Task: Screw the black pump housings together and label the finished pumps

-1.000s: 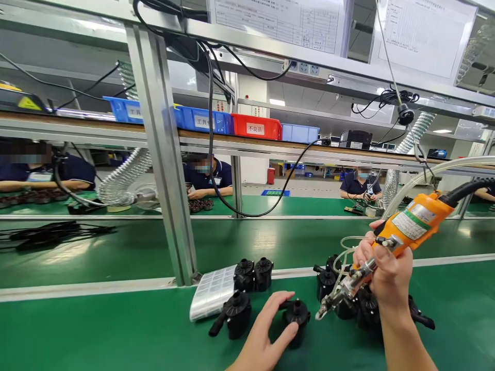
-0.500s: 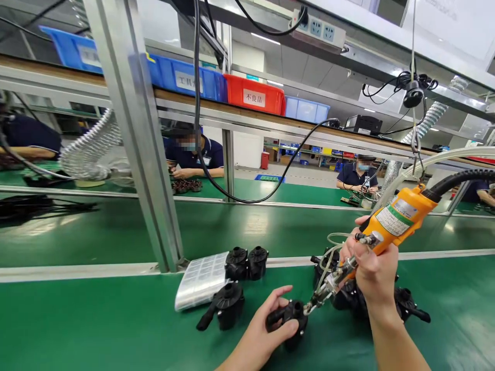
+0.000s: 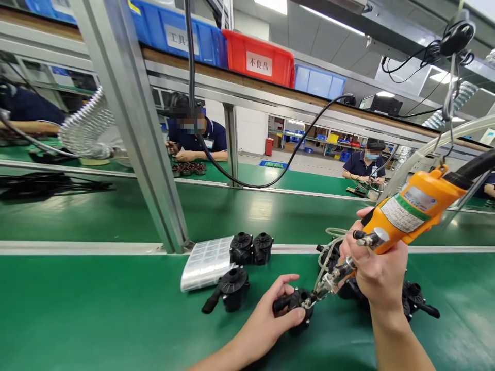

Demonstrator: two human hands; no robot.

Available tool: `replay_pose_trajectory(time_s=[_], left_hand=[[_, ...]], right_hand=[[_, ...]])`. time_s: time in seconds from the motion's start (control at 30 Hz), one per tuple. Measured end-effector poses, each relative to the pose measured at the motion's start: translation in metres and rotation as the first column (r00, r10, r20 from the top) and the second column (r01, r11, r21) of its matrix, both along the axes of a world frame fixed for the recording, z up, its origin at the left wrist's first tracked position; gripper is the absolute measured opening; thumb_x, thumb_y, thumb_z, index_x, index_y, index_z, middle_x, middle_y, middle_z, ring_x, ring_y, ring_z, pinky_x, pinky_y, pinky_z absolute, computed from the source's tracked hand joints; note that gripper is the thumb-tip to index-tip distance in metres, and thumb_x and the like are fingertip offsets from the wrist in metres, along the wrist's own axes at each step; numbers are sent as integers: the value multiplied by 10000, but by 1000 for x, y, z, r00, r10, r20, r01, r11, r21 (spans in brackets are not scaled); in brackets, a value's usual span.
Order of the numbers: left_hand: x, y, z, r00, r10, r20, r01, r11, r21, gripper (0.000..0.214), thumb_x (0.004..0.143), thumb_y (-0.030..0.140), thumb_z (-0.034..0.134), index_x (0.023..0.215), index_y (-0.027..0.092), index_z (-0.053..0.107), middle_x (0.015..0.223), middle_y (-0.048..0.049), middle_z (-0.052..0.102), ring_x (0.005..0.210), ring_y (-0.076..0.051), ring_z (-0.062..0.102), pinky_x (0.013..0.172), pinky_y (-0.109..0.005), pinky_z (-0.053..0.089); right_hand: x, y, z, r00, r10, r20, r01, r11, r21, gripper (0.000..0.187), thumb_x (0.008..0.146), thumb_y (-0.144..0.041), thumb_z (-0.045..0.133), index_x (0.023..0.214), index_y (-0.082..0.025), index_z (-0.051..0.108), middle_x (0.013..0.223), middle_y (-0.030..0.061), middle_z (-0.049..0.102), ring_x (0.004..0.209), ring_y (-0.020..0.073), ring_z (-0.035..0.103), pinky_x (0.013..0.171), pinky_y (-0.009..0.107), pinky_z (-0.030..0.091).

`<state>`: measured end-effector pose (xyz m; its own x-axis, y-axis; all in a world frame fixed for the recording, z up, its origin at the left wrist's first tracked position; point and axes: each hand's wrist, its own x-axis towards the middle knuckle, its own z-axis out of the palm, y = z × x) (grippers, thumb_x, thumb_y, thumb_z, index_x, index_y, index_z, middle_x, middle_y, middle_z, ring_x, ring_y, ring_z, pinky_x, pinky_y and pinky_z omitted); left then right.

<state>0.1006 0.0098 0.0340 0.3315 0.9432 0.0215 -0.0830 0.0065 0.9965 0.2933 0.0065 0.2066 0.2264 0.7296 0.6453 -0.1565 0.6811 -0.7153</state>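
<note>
My left hand wraps round a small black pump housing on the green bench, thumb in front and index finger stretched behind. In my right hand is an orange electric screwdriver, hung from a hook and tilted down to the left. Its metal tip meets the top of the housing; whether it touches a screw I cannot make out. To the left stands another black pump housing with a side spout. More black housings sit behind and beside my right hand, partly hidden by it.
A stack of clear plastic trays lies beside two black housings. A metal post rises at left. Overhead, a shelf carries a red bin and blue bins. A black cable droops ahead. Co-workers sit beyond.
The screwdriver tip has shifted from the housing's right edge to over its top. The whole view has tilted down slightly. My left hand keeps its grip on the housing.
</note>
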Motion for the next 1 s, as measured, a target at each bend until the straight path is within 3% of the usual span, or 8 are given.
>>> replay_pose_trajectory(time_s=[0.27,0.47,0.6,0.83,1.0], left_hand=[[-2,-2,-6,1000,-10,-26,10,1000,-25,649,802,429,830,1361,262,545,1119,-28,546,988,-217,597,936,-360,511],[1,-6,3,999,27,-34,-28,999,-39,667,795,425,835,1367,257,535,1198,-45,609,1127,-265,609,1018,-387,512],[3,-8,7,999,44,-27,-46,997,-60,645,788,438,849,1337,261,562,1205,-46,616,1135,-272,610,982,-377,537],[4,-9,1,1000,26,-13,-26,1000,7,655,825,521,836,1350,247,556,1251,-80,626,1155,-294,613,980,-385,520],[-1,-6,-11,1000,1,-28,2,994,113,785,845,533,817,1495,264,468,1260,-95,632,1180,-311,625,1089,-451,469]], right_hand=[[-5,6,-1,1000,16,14,-15,999,-39,515,693,-306,922,1097,-252,607,745,-55,532,539,103,491,529,276,461],[-25,16,0,970,-164,178,164,986,13,402,722,-440,825,936,-230,556,677,-45,524,531,114,488,500,264,474],[-27,18,-3,952,-205,227,205,979,23,377,729,-437,791,927,-233,544,643,-53,508,519,112,468,494,260,470],[-27,26,-3,984,-131,125,136,990,-33,361,684,-350,804,906,-210,557,597,-85,479,493,86,439,489,233,458],[-1,16,4,977,-208,53,210,978,-24,431,661,-313,853,995,-185,614,654,-54,555,493,99,495,470,233,458]])
